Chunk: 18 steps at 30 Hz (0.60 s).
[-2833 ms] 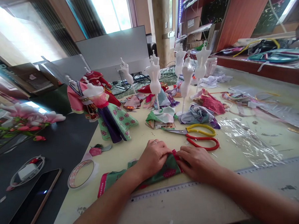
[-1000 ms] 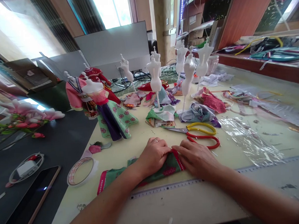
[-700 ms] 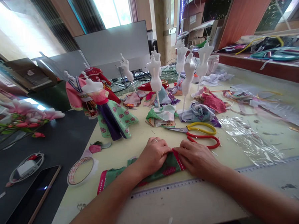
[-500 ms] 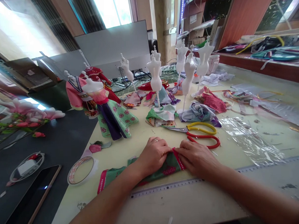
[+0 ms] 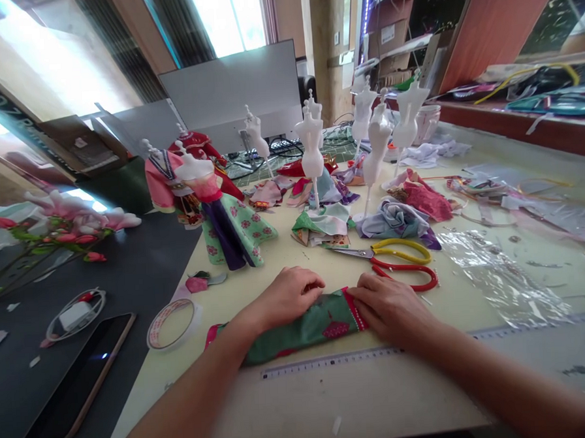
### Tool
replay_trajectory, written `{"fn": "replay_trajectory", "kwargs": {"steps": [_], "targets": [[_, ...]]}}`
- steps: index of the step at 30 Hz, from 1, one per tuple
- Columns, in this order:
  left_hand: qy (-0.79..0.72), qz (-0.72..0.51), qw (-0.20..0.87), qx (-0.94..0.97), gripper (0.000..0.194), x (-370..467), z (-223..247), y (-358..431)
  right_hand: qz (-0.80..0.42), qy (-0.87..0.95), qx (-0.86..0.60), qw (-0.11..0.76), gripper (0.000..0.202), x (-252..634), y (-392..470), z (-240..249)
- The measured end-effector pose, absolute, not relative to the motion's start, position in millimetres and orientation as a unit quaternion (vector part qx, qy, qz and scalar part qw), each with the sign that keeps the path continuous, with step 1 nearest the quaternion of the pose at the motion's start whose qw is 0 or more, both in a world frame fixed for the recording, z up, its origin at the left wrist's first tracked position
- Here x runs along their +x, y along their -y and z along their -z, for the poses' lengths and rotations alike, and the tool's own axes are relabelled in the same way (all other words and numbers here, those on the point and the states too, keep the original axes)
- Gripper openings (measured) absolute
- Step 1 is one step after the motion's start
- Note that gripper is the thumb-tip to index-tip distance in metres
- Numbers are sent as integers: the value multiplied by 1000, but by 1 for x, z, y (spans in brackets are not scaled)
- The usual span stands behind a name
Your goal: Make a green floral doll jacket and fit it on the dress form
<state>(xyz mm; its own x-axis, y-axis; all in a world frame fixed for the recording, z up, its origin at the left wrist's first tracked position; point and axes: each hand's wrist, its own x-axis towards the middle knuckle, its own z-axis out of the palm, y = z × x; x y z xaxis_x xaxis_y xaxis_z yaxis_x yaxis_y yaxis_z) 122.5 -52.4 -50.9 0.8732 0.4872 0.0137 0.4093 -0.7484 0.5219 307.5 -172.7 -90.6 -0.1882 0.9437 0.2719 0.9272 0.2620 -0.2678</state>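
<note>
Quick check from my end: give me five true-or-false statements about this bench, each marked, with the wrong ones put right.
1. The right hand touches the pink trim of the green cloth. True.
2. Both scissor handles are yellow. False: the scissors have one yellow and one red handle.
3. The ruler lies along the near side of the green cloth. True.
4. The tape roll sits on the phone. False: the tape roll lies apart from the phone.
5. The white torso forms lie flat. False: the white torso forms stand on stems.

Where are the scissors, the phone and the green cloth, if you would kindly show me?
Scissors (image 5: 371,253): head view, where the blades meet the handles.
Phone (image 5: 79,380): head view, middle of the dark screen.
Green cloth (image 5: 301,333): head view, green middle part between the pink ends.
</note>
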Motion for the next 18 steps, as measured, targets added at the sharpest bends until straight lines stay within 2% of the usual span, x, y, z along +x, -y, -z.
{"fn": "replay_trajectory", "kwargs": {"steps": [4,13,18], "targets": [[-242,-55,238,939,14,116,52,54,-28,770,-609,190,24,308,173,90],[-278,-101,245,923,7,107,61,63,-20,774,-601,199,26,309,172,91],[-280,-129,302,902,24,100,65,59,-19,776,-599,198,27,309,171,93]]}}
